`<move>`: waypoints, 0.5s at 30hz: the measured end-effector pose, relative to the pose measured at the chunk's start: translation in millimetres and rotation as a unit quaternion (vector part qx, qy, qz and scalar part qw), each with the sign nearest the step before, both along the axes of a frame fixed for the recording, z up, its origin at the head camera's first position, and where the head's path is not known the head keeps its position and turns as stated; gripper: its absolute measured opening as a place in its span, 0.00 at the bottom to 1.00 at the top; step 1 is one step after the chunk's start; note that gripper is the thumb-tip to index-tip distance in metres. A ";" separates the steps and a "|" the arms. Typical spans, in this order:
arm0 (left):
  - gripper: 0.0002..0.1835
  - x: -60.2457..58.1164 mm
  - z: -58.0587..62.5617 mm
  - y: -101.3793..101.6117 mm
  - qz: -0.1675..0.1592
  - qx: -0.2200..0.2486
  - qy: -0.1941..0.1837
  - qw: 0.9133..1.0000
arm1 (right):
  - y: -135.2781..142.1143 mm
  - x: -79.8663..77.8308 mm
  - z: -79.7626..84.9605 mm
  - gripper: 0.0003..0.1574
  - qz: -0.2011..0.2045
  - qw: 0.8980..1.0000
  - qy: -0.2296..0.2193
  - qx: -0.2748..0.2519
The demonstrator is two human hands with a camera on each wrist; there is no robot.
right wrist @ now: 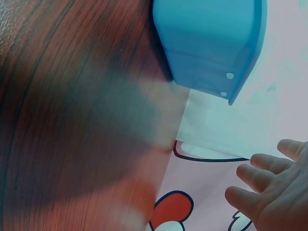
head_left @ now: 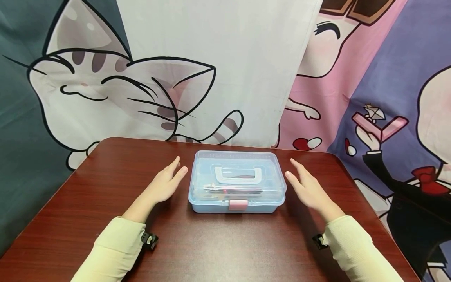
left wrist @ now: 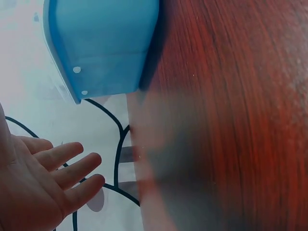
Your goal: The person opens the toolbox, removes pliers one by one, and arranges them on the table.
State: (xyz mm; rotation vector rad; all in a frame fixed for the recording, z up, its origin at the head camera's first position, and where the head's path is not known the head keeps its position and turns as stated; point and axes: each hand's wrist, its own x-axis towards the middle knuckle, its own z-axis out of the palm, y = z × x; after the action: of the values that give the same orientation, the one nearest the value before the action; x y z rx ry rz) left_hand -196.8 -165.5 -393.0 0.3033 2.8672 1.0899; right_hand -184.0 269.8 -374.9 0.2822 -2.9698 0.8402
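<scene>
A light blue plastic storage box (head_left: 237, 182) with a clear lid sits on the table, its white handle (head_left: 238, 176) folded flat and a pink latch (head_left: 238, 205) at the front. Pens or similar slim items (head_left: 232, 190) show through the lid. To the left of the box, my left hand (head_left: 166, 183) is held with fingers extended, apart from it. On the other side, my right hand (head_left: 307, 187) mirrors this, fingers straight and facing the box. Both wrist views show the box's blue end walls (left wrist: 101, 53) (right wrist: 209, 48) beyond the fingers. Neither hand holds anything.
The dark reddish wooden table (head_left: 218, 246) has rounded far corners. Behind its far edge hangs a cloth backdrop with a cartoon cat (head_left: 116, 86) and cartoon figures. A small black device (head_left: 149, 240) is on the left wrist and another (head_left: 320, 241) on the right.
</scene>
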 end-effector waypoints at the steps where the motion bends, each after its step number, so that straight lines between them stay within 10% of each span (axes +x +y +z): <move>1: 0.42 0.1 0.0 0.4 0.000 0.004 -0.001 1.000 | -0.4 0.3 0.4 0.44 0.000 1.000 -0.001 -0.001; 15: 0.41 4.0 1.3 7.6 0.016 0.034 -0.023 0.999 | -2.1 2.7 1.9 0.44 0.005 1.000 -0.002 -0.008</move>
State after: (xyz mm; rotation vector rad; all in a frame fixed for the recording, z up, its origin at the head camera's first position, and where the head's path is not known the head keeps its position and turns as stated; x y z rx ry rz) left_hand -192.8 -157.9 -391.6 0.2348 2.8091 1.1848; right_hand -181.3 267.8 -373.0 0.2955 -2.9661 0.8653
